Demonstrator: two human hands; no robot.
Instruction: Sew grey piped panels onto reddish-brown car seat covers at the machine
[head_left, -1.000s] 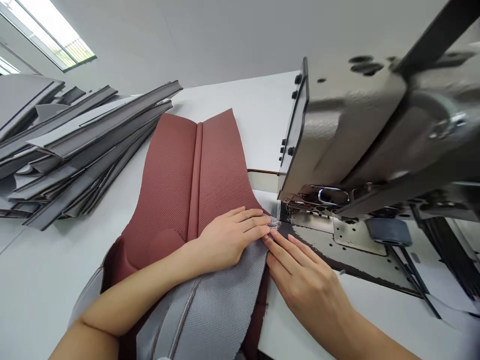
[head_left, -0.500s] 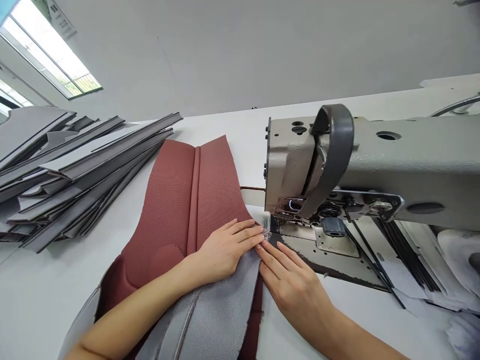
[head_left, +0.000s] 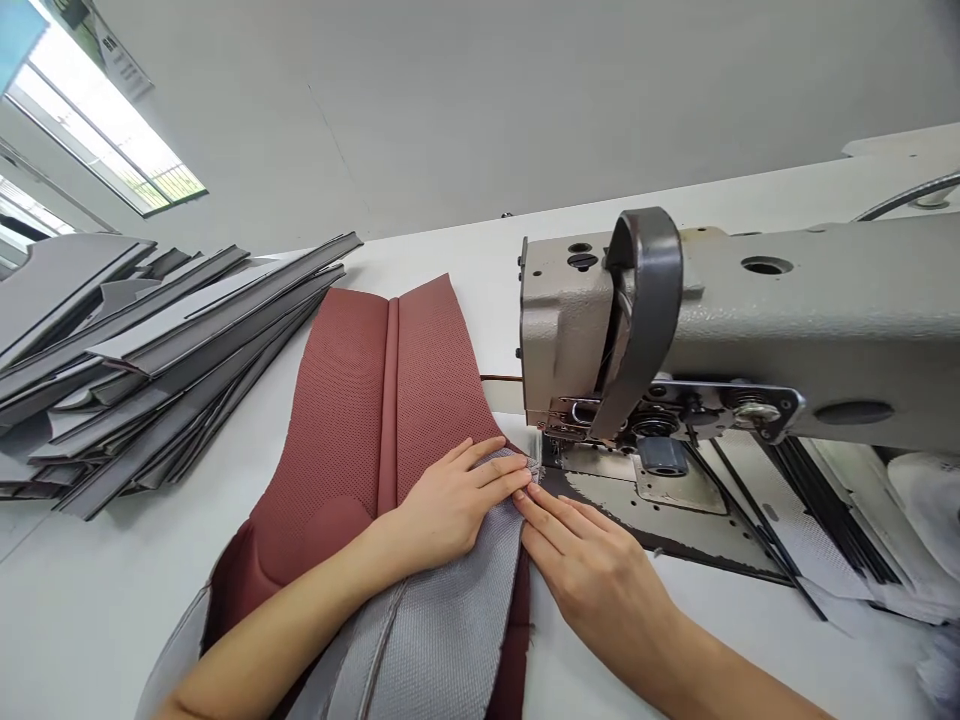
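A perforated red-brown cover piece (head_left: 352,400) with a raised centre seam lies on the white table. A grey mesh-backed piece (head_left: 442,620) is folded over its near end. My left hand (head_left: 450,495) lies flat on the grey piece, fingers stretched toward the needle area. My right hand (head_left: 592,570) rests beside it, fingers extended and pressing the fabric edge just in front of the presser foot (head_left: 551,440) of the grey sewing machine (head_left: 750,320). Fingertips of both hands almost touch.
A stack of long grey and black panel pieces (head_left: 150,350) lies at the left. The machine's metal bed plate (head_left: 675,500) extends to the right, with white backing pieces (head_left: 915,530) at the far right. The white table (head_left: 90,600) spreads around.
The view has drawn back and steadied, so the whole machine head shows. Both hands have stayed on the fabric edge, nudged slightly closer to the presser foot.
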